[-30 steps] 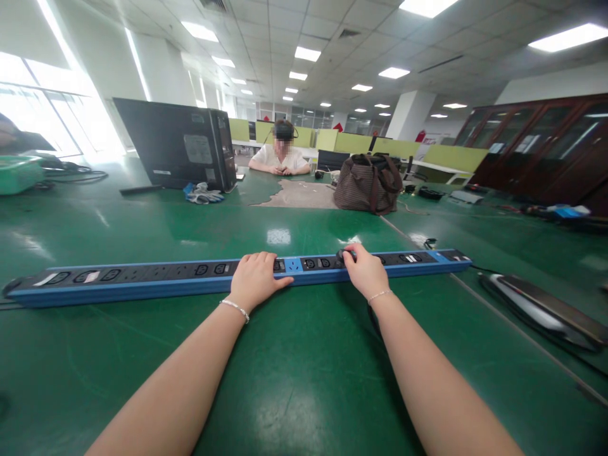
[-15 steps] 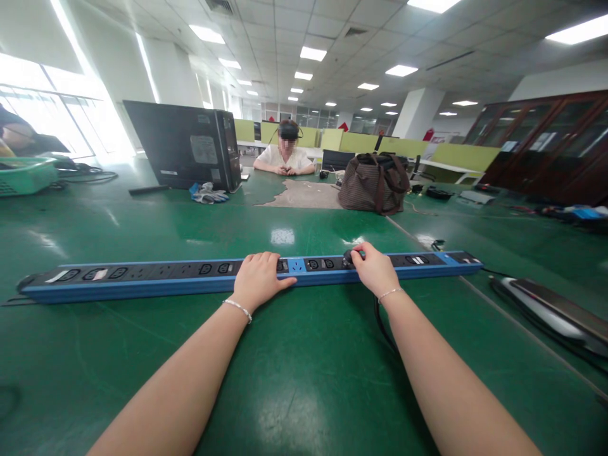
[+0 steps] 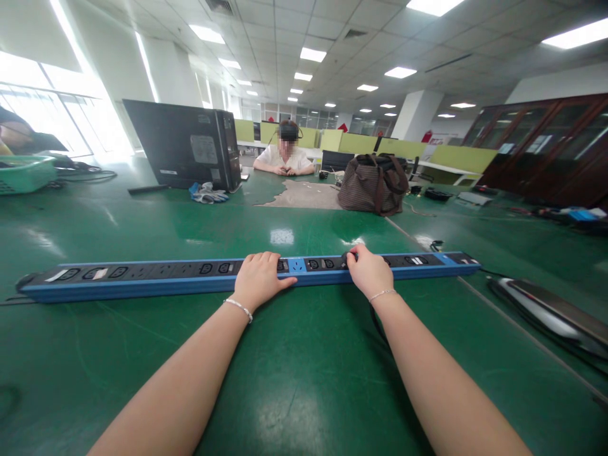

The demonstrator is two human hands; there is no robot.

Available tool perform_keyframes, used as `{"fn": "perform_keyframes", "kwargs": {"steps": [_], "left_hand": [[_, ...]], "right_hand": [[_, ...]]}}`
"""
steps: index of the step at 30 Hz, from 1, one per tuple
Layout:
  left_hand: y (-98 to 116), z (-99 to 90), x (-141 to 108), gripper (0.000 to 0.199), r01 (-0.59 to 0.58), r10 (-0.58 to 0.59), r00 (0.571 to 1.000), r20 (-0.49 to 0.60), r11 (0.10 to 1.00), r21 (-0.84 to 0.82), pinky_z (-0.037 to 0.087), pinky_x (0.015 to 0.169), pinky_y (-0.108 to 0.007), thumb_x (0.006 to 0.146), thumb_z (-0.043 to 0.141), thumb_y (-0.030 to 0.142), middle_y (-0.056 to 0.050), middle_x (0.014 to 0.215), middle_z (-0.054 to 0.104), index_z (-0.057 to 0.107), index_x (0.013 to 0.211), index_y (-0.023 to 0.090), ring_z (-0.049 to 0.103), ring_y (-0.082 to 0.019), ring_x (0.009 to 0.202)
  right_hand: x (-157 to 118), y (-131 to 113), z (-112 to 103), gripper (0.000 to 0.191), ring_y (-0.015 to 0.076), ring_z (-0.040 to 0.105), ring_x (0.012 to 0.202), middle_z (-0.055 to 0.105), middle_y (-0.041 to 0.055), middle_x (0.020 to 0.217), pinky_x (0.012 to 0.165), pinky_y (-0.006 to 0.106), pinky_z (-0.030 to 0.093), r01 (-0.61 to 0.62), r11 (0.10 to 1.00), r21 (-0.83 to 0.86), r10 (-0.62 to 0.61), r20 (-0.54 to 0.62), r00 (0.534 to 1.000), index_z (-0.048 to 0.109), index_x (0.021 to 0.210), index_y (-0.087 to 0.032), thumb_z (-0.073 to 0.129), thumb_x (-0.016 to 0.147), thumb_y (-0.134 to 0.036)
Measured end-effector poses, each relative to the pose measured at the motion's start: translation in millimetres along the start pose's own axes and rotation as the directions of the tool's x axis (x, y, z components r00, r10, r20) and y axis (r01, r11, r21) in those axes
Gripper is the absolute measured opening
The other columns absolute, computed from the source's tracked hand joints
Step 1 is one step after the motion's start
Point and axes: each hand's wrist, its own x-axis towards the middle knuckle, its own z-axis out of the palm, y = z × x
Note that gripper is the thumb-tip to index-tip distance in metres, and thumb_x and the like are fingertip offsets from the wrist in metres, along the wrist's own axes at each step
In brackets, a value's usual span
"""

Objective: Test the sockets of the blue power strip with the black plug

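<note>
A long blue-and-black power strip [image 3: 156, 291] lies across the green table, with a row of sockets along its top. My left hand [image 3: 259, 276] grips it near the middle, fingers over the far side and thumb along the near edge. Farther right, my right hand [image 3: 370, 272] pinches a black power plug [image 3: 345, 259] at the strip's sockets. My fingers cover much of the plug, so how deep it sits I cannot tell. Its black cord [image 3: 376, 322] hangs below my right wrist. Between my hands a blue socket [image 3: 297, 265] shows.
Beyond the strip stand a black computer case [image 3: 180, 145] and a brown bag [image 3: 373, 185], with gloves [image 3: 209, 193] by the case. A green basket [image 3: 26, 175] is at far left. A grey-and-black device [image 3: 553, 313] lies at right. Another person [image 3: 285, 155] sits opposite.
My right hand has shifted slightly left with the plug, its wrist also moving left. My left hand and the power strip stay where they were.
</note>
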Motion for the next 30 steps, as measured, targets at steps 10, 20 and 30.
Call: {"fn": "perform_keyframes", "kwargs": {"steps": [10,20,30], "left_hand": [[-0.5,1.5,0.0,0.064,-0.018,0.019,0.999,-0.027,1.000,0.013,0.035,0.088,-0.039,0.072,0.043,0.067,-0.012,0.103,0.061,0.053,0.110,0.016,0.054,-0.028,0.100],[-1.5,1.8,0.1,0.065,-0.017,0.017,1.000,-0.023,1.000,0.015,0.035,0.088,-0.038,0.072,0.043,0.068,-0.012,0.104,0.061,0.053,0.110,0.016,0.053,-0.027,0.100],[-1.4,2.5,0.0,0.065,-0.024,0.025,0.999,-0.025,0.999,0.046,0.036,0.087,-0.038,0.073,0.042,0.068,-0.011,0.103,0.061,0.053,0.109,0.015,0.054,-0.027,0.099]], "right_hand": [[-4.2,-9.8,5.1,0.031,0.0235,0.062,0.076,0.065,0.0123,0.081,0.068,0.034,0.042,0.065,0.993,-0.099,-0.064,0.015,0.998,0.055,0.104,-0.021,0.034,0.087,-0.036],[0.0,-4.5,9.7,0.032,0.0245,0.062,0.082,0.066,0.0115,0.088,0.071,0.034,0.042,0.058,0.998,-0.021,-0.057,0.028,0.998,0.055,0.107,-0.023,0.036,0.086,-0.037],[-0.1,-4.9,8.8,0.031,0.0244,0.063,0.080,0.066,0.0091,0.084,0.068,0.033,0.042,0.085,0.992,-0.092,-0.083,0.031,0.996,0.054,0.104,-0.023,0.033,0.086,-0.036]]}}
